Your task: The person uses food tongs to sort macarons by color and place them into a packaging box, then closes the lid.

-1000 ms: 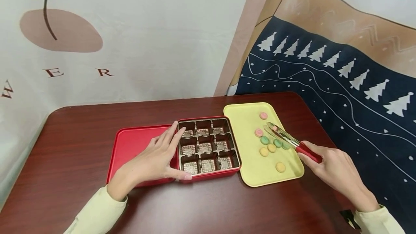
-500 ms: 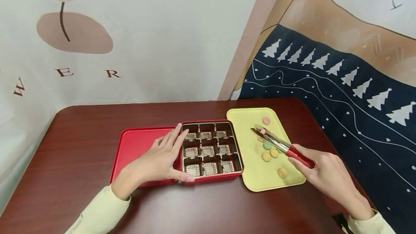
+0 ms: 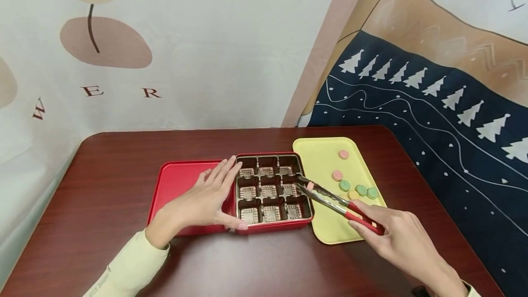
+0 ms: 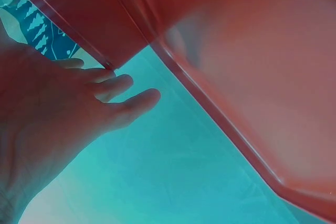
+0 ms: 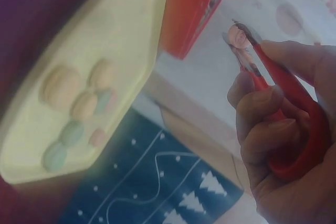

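My right hand (image 3: 404, 235) grips red-handled tongs (image 3: 365, 223), whose tips hold a small pink macaron (image 3: 310, 186). In the head view, that macaron is over the right side of a red box (image 3: 274, 227) with a brown insert split into several compartments. The right wrist view shows the same pink macaron (image 5: 239, 36) between the metal tips. With fingers spread and straight, my left hand (image 3: 198, 203) rests along the box's left edge, thumb at the front corner. A yellow tray (image 3: 334, 233) right of the box carries several pink, green and yellow macarons; the tongs and hand hide some.
A flat red lid (image 3: 175, 182) lies left of the box, partly under my left forearm and hand. The brown wooden table (image 3: 111, 173) ends at a white printed curtain (image 3: 222, 58) behind and a dark blue one with white trees (image 3: 412, 118) at the right.
My right hand has carried the tongs and pink macaron left, from above the yellow tray to the box's right side. The left hand stays at the box. The head view has shifted slightly.
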A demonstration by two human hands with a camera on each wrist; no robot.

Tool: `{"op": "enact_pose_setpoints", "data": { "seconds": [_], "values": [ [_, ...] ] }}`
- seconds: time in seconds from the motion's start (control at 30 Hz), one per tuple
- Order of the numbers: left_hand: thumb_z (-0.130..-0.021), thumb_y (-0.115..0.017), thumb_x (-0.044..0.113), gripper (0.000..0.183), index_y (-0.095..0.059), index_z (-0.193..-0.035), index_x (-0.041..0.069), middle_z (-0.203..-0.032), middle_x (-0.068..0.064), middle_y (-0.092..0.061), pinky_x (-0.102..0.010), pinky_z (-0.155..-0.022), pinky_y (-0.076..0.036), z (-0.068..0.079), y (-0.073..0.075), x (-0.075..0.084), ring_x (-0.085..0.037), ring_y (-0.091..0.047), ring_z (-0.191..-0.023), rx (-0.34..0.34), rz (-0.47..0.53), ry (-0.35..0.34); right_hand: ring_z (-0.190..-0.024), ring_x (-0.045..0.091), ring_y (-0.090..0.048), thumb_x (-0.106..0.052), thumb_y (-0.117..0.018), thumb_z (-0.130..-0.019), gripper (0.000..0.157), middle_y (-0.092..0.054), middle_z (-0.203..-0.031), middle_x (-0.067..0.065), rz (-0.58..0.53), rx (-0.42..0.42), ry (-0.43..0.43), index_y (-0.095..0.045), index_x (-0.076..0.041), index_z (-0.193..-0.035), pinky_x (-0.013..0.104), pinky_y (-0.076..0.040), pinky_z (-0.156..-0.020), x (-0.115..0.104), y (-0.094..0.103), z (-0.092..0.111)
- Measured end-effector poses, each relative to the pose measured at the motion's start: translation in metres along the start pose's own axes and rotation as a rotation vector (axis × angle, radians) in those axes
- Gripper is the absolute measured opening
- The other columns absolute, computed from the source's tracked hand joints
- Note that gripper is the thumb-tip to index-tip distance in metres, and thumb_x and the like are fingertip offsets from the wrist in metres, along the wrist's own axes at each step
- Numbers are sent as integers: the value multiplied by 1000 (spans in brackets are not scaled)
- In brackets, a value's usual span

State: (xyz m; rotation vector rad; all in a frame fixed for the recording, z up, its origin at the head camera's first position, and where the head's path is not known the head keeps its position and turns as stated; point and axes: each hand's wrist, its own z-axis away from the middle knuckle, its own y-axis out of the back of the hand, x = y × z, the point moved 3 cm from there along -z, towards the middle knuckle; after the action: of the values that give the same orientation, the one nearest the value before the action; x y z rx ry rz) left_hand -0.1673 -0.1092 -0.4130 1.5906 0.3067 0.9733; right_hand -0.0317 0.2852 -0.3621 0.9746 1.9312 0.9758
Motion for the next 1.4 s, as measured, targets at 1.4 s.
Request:
{"op": "enact_pose_setpoints", "data": {
  "seconds": [1.4],
  "values": [
    [-81,-83,76,140,-11,-173,-1,-180,-24,-7,-76,-120,-25,-2,6,5,-48,-11,-164,-45,41,29,-70,-2,-52,-22,-101,-76,58,-75,-96,-11,-39,-65,-113,-82,-18,-131,13,-36,-54,-9,-33,30]
  ]
}}
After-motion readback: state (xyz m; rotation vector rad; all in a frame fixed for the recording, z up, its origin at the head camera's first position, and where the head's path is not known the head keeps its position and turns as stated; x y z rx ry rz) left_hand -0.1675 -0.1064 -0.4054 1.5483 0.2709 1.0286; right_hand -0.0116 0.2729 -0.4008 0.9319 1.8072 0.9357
